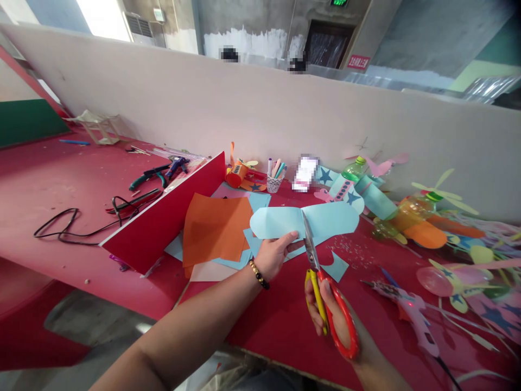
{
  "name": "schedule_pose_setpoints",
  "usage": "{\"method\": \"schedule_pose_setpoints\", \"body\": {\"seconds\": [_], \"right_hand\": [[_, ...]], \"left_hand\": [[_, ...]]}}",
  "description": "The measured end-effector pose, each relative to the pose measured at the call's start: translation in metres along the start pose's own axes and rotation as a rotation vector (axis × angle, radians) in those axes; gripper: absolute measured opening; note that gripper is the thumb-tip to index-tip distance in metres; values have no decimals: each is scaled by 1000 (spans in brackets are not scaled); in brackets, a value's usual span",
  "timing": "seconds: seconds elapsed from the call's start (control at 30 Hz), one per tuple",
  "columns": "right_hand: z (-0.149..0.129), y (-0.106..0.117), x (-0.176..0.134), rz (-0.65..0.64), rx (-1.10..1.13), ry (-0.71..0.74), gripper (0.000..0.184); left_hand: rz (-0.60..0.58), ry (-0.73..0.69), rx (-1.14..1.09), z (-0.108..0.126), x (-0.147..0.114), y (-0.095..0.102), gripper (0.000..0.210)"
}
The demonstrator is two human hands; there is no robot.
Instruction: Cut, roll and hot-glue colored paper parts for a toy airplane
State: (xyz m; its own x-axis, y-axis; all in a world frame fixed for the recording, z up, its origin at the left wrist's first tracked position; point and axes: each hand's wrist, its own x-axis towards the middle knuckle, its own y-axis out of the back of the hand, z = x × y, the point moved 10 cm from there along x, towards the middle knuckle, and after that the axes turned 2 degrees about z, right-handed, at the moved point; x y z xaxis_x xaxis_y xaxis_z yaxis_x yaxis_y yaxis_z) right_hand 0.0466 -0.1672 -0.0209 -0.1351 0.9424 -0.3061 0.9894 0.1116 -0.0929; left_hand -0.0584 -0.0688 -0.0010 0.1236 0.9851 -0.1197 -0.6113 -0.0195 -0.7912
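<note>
A long light-blue paper piece [280, 221] with rounded ends is held up over the table. My left hand [273, 256], wearing a beaded bracelet [259, 274], pinches its lower edge near the middle. My right hand [331, 312] grips large scissors [312, 255] with red and yellow on the handles. The scissors' blades point up and meet the paper at its middle, where a cut line shows. Below and left lie orange paper sheets [217, 228] and more blue paper. A blue paper scrap [336, 267] rests right of the blades.
A pink glue gun [411, 312] with its red light on lies at the right. Behind it are bottle models [427, 209] with paper wings. A pen cup [274, 183] and a phone [305, 174] stand at the back. A red divider [171, 217] separates pliers [154, 176] at the left.
</note>
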Motion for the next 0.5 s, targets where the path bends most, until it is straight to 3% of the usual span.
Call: {"method": "schedule_pose_setpoints", "body": {"seconds": [0.5], "right_hand": [[3, -5, 2, -17, -45, 56, 45]], "left_hand": [[12, -6, -17, 0, 0, 1, 22]]}}
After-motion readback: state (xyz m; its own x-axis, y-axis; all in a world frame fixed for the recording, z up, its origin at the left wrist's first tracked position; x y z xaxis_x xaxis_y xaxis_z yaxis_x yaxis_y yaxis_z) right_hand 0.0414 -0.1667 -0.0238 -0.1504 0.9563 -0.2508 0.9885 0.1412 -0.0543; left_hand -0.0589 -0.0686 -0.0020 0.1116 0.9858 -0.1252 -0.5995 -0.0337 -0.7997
